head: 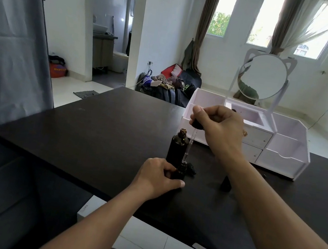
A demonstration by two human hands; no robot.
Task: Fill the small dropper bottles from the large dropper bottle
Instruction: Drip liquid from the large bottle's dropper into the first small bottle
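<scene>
The large dark dropper bottle (177, 147) stands uncapped and upright on the black table (92, 134). Just in front of it, my left hand (156, 177) grips a small dark dropper bottle (181, 169) on the table. My right hand (218, 129) pinches the black bulb of the glass dropper (191, 142), whose tip reaches down into the small bottle's mouth. A small black cap (192, 168) lies right of that bottle. Another small dark bottle (226, 183) stands further right, partly hidden by my right forearm.
A white organizer (283, 159) with drawers and a round cat-ear mirror (263, 78) stands on the table behind my right hand. A grey sheet (9, 44) hangs at the left. The table's near edge runs diagonally below my forearms.
</scene>
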